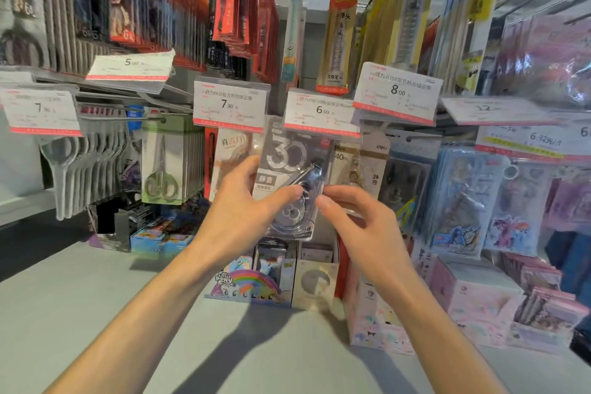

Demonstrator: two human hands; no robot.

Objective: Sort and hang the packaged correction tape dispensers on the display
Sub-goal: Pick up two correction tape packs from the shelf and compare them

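- Left hand (243, 201), lower centre of the frame, grips the tape pack (292, 182), thumb over its front.
- Right hand (355, 217) beside it: fingers (329, 201) curled at the pack's right edge; a real grip, I cannot tell.
- Pack sits mid-frame, just under the 6.00 tag (321, 112).
- Likely step: hanging it; next, its hole must meet the hook.
- Around: scissors (163, 169) left, grey shelf (96, 297) below, crowded shop.

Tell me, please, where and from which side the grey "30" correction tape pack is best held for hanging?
Probably by its lower side edges, from the front and below. The correction tape pack stands upright with its top tucked under the 6.00 price tag, so the top must stay free. The left hand already pinches its left edge; the right hand nears the right.
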